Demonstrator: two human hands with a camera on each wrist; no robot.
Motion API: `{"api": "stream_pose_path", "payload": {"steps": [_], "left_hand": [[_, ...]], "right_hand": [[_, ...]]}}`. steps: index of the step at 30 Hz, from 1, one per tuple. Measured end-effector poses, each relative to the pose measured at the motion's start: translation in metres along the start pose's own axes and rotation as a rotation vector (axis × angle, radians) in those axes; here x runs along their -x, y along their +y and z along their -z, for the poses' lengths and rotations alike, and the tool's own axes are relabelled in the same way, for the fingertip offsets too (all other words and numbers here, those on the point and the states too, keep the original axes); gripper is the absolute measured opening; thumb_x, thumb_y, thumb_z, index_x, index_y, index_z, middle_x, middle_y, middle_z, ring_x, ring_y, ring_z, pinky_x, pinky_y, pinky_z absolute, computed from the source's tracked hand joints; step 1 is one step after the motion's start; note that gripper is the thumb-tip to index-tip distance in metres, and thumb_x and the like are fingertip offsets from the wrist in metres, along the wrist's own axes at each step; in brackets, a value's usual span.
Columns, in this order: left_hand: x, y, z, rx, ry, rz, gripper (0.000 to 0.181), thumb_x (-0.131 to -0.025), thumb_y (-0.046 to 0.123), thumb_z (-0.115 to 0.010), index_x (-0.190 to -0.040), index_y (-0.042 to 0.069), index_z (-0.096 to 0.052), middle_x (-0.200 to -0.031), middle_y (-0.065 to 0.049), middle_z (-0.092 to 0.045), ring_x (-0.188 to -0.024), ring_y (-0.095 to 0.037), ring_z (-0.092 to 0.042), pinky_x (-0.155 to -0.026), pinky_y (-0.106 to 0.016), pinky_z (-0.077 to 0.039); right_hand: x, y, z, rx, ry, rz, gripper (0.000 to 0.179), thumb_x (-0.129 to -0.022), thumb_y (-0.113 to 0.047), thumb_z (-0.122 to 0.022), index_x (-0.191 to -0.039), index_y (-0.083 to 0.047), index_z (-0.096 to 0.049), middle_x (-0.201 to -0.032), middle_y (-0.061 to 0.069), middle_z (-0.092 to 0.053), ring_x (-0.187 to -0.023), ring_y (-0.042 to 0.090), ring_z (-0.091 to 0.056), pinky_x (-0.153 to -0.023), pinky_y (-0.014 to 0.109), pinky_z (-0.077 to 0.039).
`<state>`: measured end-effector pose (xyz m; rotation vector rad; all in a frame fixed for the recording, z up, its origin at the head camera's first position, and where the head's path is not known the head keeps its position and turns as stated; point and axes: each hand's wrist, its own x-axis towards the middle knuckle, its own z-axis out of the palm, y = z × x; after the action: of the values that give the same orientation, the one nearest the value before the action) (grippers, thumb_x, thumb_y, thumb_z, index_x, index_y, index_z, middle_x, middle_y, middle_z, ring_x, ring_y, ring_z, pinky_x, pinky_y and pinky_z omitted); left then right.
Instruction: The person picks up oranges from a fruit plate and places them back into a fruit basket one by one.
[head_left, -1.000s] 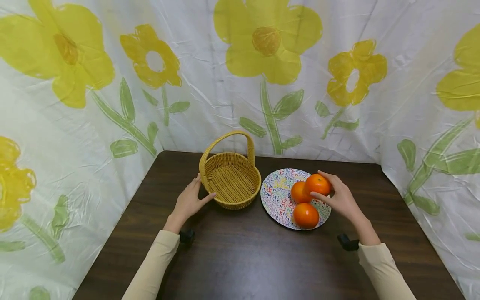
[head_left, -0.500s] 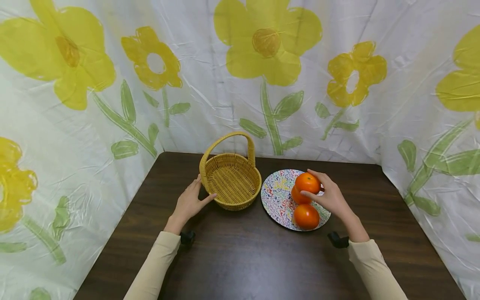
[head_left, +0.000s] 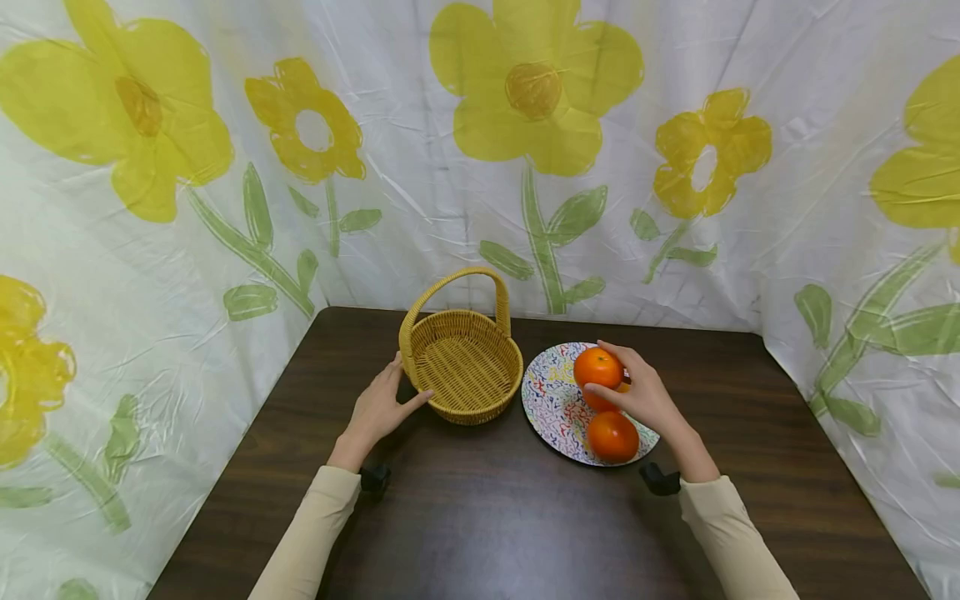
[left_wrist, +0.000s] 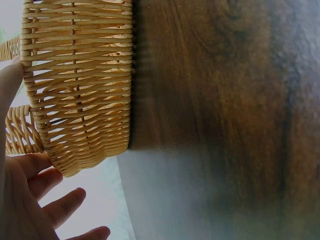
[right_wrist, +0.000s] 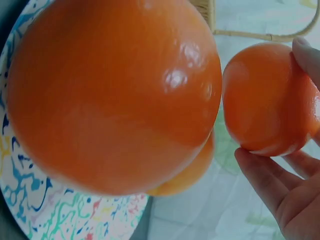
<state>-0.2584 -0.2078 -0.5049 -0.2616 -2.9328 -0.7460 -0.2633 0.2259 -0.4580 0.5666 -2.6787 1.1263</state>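
Note:
A yellow wicker basket point(head_left: 467, 412) with an arched handle stands toward the back left of the table. My left hand point(head_left: 377, 410) rests against its near left side, thumb and fingers spread; in the left wrist view they touch the rim by the handle's foot. Between thumb and fingertips my right hand point(head_left: 647, 395) holds an orange point(head_left: 597, 367) raised over the colourful patterned plate point(head_left: 546, 402). Two more oranges are on that plate: a nearer orange point(head_left: 612, 437), large in the right wrist view, and one partly hidden behind the held fruit and my hand.
The dark wooden table point(head_left: 480, 508) ends in front of a white curtain point(head_left: 405, 192) with yellow flowers. The basket's inside shows only bare weave. Plate and basket stand close side by side. A black wrist camera point(head_left: 660, 480) sits at my right wrist.
My right hand has moved left with the orange, from the plate's right part toward its middle, covering more of the rear orange. The left hand and basket have stayed put.

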Motion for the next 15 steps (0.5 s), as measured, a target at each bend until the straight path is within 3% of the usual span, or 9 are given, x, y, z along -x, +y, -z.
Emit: {"api": "stream_pose_path", "payload": {"steps": [15], "left_hand": [[0.001, 0.0, 0.0, 0.017, -0.014, 0.005, 0.089, -0.084, 0.063, -0.052, -0.15, 0.015, -0.017, -0.155, -0.011, -0.015, -0.135, -0.037, -0.028, -0.1, -0.058, -0.033]], "right_hand": [[-0.009, -0.012, -0.013, -0.008, -0.024, -0.013, 0.072, -0.077, -0.044, -0.072, -0.14, -0.025, -0.041, -0.134, 0.005, -0.046, -0.11, 0.026, -0.053, -0.089, 0.047, -0.049]]}}
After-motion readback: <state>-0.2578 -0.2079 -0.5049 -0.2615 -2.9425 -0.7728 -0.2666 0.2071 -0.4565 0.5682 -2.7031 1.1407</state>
